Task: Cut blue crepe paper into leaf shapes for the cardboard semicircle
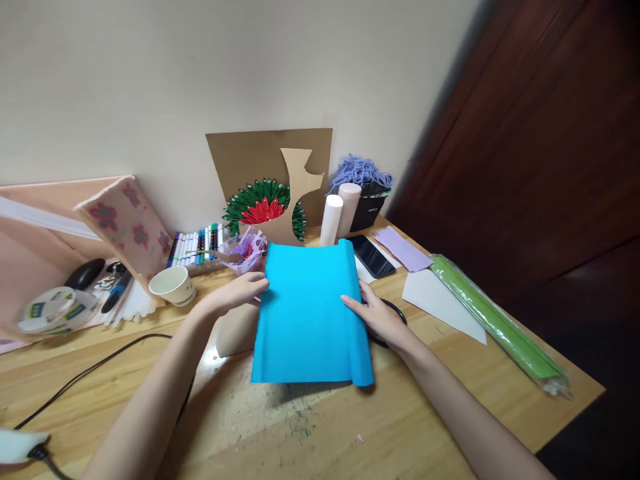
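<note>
In the head view, the left hand [245, 290] grasps the left edge of a blue sheet [305, 313] and the right hand [377, 317] grasps its curled right edge, thumb on the near face; the sheet is at the centre, raised above the near part of the wooden table [320, 440]. A paper cup [173, 285] stands to the left, and a phone [373, 257] lies beyond the right hand. Farther right lies a green wrapped packet [495, 323]; a dark looped object [394, 308] beside the right hand is partly hidden.
</note>
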`<move>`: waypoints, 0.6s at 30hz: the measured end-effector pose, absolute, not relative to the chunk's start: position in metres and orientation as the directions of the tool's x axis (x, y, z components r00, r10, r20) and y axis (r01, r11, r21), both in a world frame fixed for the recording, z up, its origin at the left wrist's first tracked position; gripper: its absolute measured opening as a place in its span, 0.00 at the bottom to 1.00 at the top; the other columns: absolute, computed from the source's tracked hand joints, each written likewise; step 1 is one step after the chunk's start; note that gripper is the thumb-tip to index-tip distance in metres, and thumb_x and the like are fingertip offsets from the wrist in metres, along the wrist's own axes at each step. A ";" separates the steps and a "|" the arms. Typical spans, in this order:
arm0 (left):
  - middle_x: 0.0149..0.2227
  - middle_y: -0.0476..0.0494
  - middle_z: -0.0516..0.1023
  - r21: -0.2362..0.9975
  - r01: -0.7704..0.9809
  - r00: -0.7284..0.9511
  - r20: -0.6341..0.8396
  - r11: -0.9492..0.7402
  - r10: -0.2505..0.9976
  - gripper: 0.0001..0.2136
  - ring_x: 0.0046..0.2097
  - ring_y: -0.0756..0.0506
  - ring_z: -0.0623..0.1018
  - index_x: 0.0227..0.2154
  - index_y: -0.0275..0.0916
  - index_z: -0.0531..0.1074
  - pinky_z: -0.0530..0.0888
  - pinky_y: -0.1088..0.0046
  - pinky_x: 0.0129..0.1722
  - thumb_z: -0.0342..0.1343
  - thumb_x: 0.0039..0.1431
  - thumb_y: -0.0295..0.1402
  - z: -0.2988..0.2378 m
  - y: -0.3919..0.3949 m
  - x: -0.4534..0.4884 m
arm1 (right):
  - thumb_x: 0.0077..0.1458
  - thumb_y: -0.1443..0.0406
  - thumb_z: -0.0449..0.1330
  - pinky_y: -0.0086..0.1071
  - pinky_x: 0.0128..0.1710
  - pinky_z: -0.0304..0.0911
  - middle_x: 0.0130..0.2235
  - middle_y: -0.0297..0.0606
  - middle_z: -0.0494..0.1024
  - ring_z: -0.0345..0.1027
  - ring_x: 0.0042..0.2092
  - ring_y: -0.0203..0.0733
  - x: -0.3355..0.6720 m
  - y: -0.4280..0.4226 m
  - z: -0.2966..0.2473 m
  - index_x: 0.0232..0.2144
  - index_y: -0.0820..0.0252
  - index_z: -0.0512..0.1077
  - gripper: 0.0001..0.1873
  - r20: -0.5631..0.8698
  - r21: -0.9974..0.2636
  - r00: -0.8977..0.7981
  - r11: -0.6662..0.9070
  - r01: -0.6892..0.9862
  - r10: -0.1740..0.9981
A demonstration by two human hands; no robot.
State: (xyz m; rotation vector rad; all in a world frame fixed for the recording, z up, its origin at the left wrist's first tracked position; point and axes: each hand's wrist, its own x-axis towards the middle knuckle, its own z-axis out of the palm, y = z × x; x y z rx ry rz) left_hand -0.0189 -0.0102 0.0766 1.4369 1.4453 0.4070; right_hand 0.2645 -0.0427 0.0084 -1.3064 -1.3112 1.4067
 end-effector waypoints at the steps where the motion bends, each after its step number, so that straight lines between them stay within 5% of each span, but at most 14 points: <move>1: 0.34 0.47 0.69 0.810 0.536 0.206 -0.401 0.240 0.893 0.10 0.37 0.47 0.71 0.28 0.37 0.66 0.72 0.73 0.36 0.52 0.46 0.39 0.072 -0.015 -0.021 | 0.49 0.54 0.60 0.43 0.54 0.59 0.54 0.41 0.69 0.64 0.54 0.47 0.260 -0.039 0.006 0.56 0.54 0.57 0.33 -0.133 -0.974 -0.118 -0.108 0.200 0.984; 8: 0.27 0.51 0.65 0.858 0.422 0.108 -0.367 0.291 0.924 0.09 0.31 0.49 0.69 0.27 0.37 0.64 0.71 0.74 0.30 0.50 0.45 0.37 0.034 -0.046 -0.023 | 0.50 0.61 0.59 0.45 0.54 0.55 0.55 0.56 0.60 0.57 0.57 0.58 0.224 -0.026 0.004 0.58 0.65 0.52 0.36 -0.019 -0.668 -0.075 0.044 0.743 0.997; 11: 0.27 0.50 0.65 0.868 0.401 0.074 -0.351 0.294 0.934 0.09 0.31 0.49 0.69 0.27 0.37 0.63 0.71 0.74 0.29 0.50 0.46 0.38 0.023 -0.050 -0.020 | 0.53 0.61 0.56 0.43 0.50 0.58 0.52 0.57 0.60 0.64 0.52 0.57 0.219 -0.031 0.004 0.57 0.69 0.54 0.32 0.003 -0.547 -0.086 0.074 0.834 0.996; 18: 0.21 0.54 0.58 0.881 0.397 -0.046 -0.261 0.258 0.964 0.09 0.27 0.50 0.67 0.21 0.40 0.55 0.68 0.76 0.24 0.50 0.47 0.35 0.003 -0.051 -0.020 | 0.58 0.61 0.49 0.41 0.51 0.57 0.46 0.51 0.66 0.61 0.52 0.54 0.271 -0.038 0.001 0.45 0.65 0.65 0.17 0.108 -0.390 -0.067 0.104 0.915 0.992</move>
